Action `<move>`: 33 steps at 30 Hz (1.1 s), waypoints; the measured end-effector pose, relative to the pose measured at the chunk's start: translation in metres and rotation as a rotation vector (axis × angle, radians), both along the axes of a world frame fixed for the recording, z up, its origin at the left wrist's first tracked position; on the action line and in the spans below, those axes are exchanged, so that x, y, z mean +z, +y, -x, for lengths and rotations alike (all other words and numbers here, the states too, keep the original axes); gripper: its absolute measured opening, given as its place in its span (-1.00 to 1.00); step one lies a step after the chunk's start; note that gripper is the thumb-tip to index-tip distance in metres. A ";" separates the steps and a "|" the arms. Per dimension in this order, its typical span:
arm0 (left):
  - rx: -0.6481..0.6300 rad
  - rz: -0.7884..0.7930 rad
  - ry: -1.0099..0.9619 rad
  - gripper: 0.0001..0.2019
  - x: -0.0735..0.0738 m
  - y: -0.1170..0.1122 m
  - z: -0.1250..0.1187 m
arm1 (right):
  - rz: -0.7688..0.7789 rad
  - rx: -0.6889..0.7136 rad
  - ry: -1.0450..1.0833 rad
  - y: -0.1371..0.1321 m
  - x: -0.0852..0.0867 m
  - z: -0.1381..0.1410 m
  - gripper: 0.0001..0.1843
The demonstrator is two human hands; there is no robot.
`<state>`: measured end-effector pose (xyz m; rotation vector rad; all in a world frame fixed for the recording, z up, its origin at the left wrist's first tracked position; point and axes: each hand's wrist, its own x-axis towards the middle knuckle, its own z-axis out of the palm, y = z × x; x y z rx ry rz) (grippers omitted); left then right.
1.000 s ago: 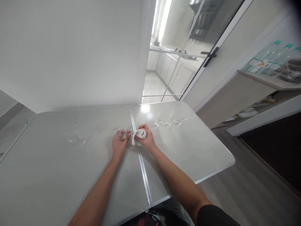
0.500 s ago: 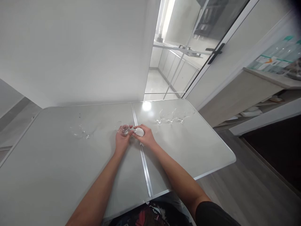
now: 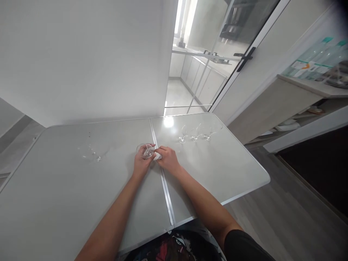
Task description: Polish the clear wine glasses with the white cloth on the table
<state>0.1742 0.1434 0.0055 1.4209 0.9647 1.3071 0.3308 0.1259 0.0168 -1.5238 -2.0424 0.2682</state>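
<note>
My left hand (image 3: 141, 163) is closed around a clear stemmed glass (image 3: 147, 152), which lies tilted with its bowl toward the left. Close beside it, my right hand (image 3: 168, 159) grips a white cloth (image 3: 157, 156) and presses it against the base end of the glass. The fingers of both hands nearly meet over the table's metal seam. How much of the stem is wrapped in the cloth is hidden by the fingers.
Three clear stemmed glasses (image 3: 194, 138) stand in a row on the right half of the grey table (image 3: 217, 174). More clear glassware (image 3: 98, 158) is faint at the left. A wall and glass door (image 3: 206, 72) border the far edge; bottles (image 3: 312, 59) stand on a cabinet at right.
My right hand has turned over the cloth, so less of it shows, and it has moved closer onto the glass. The bowl has shifted slightly right. The whole view has moved a little.
</note>
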 end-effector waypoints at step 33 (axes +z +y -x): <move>0.071 0.139 0.117 -0.75 -0.008 -0.001 0.002 | 0.103 -0.706 0.386 -0.054 -0.021 -0.140 -0.49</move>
